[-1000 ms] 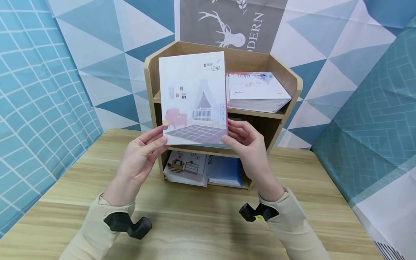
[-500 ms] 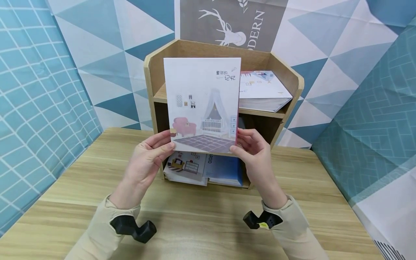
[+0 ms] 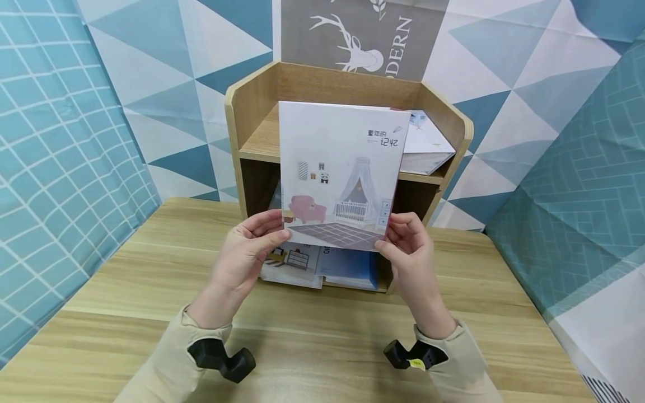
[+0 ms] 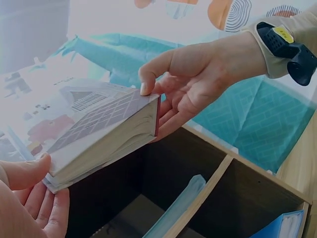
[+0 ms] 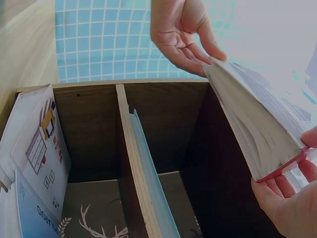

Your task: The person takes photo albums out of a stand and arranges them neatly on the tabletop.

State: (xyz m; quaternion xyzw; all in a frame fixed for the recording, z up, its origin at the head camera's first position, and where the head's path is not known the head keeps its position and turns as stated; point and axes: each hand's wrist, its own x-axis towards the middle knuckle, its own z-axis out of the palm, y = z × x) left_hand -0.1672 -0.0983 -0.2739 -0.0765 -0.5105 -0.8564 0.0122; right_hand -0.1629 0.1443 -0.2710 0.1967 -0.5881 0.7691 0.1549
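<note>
A thick white photo album point(image 3: 342, 179) is held up in front of the wooden shelf unit, its cover facing me with a printed crib, canopy and pink armchair. My left hand point(image 3: 252, 249) pinches its lower left corner, thumb on the cover and fingers behind. At the lower right corner my right hand point(image 3: 410, 246) grips it the same way, beside the red spine edge. The right wrist view shows the page block of the album point(image 5: 252, 124) between both hands, above the open compartments.
The shelf unit point(image 3: 232, 129) stands against the patterned back wall. Another white album point(image 3: 428, 148) lies on its top shelf. A thin light blue item point(image 5: 153, 173) lies on the middle shelf. Below are a white album point(image 3: 292, 271) and a blue one point(image 3: 350, 268).
Both hands have carried the photo album to the right and lower, and it looks larger in the head view. More of the top shelf's left side shows now.
</note>
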